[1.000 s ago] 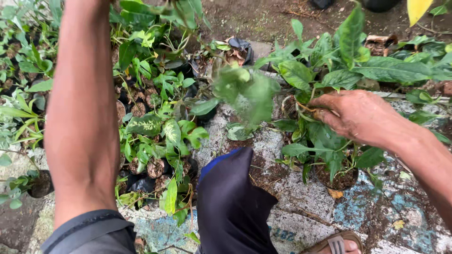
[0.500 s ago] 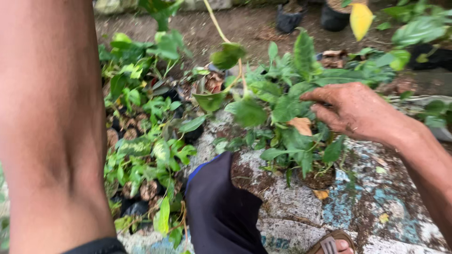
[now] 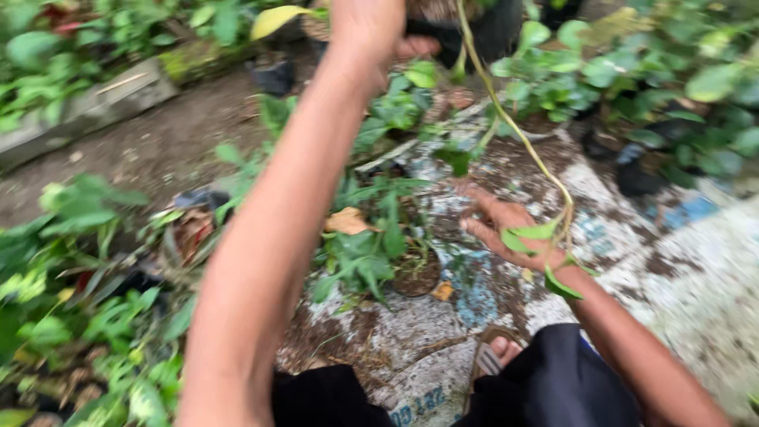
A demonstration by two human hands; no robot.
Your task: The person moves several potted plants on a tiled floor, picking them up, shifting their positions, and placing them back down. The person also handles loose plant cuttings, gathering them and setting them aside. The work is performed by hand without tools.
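One long vine stem (image 3: 518, 130) hung from the left hand (image 3: 371, 32), raised at the frame top and closed around a dark potted plant (image 3: 474, 24). Stem axis ran down-right to the right hand (image 3: 506, 229), fingers spread beneath its leaves.

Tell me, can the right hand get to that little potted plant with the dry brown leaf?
Probably yes: the right hand is open just beside the potted plant, with only bare ground between; a dangling vine crosses the hand.
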